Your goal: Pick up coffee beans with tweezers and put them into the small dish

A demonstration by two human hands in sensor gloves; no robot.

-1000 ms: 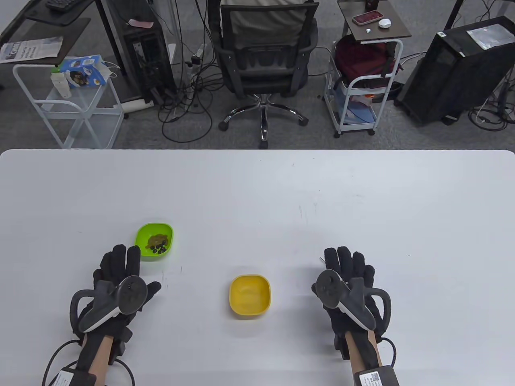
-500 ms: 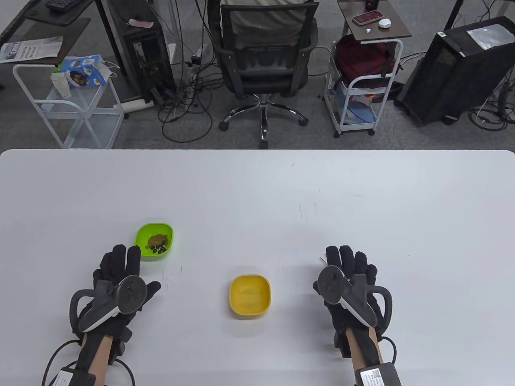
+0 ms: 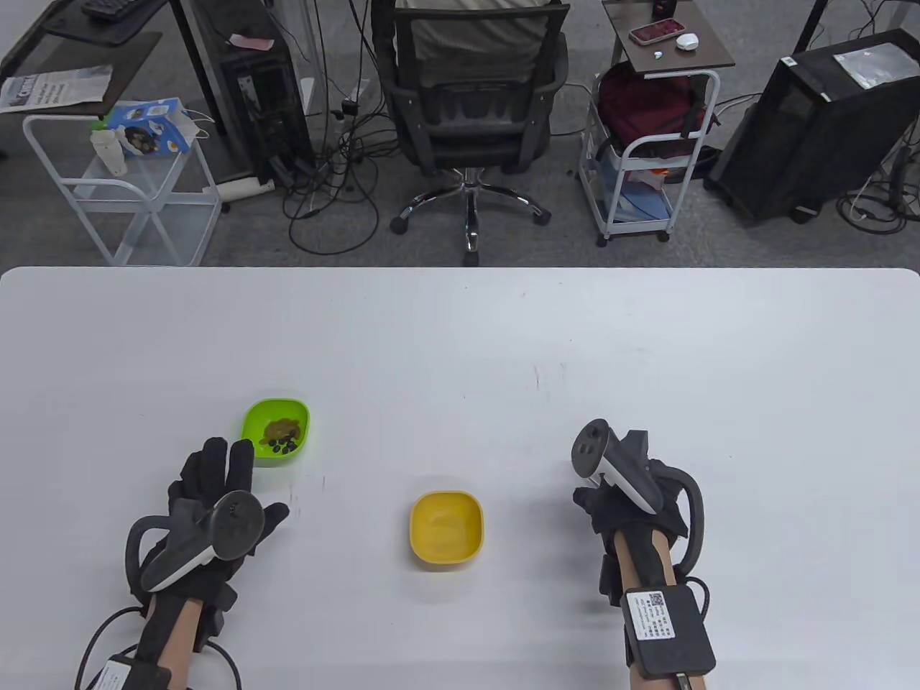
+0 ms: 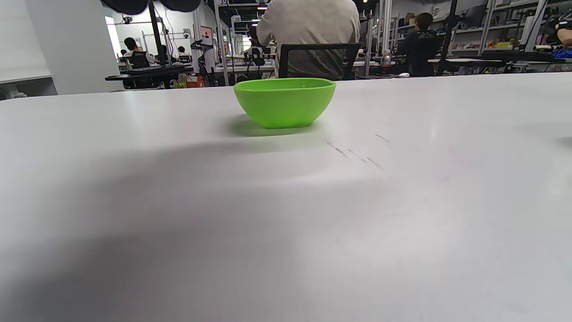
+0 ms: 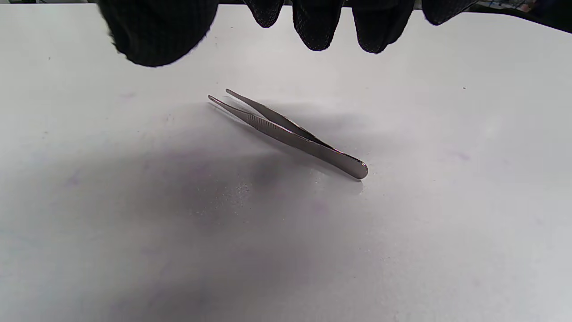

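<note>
Tweezers (image 5: 286,132) lie untouched on white table (image 3: 460,338), office clutter beyond.

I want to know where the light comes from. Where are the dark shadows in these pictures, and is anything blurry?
Right wrist view: a soft grey shadow spreads on the table under the sharp tweezers; the right hand fingertips at the top look slightly soft. Left wrist view: a broad shadow in front, a small one under the green bowl. Table view: sharp.
</note>
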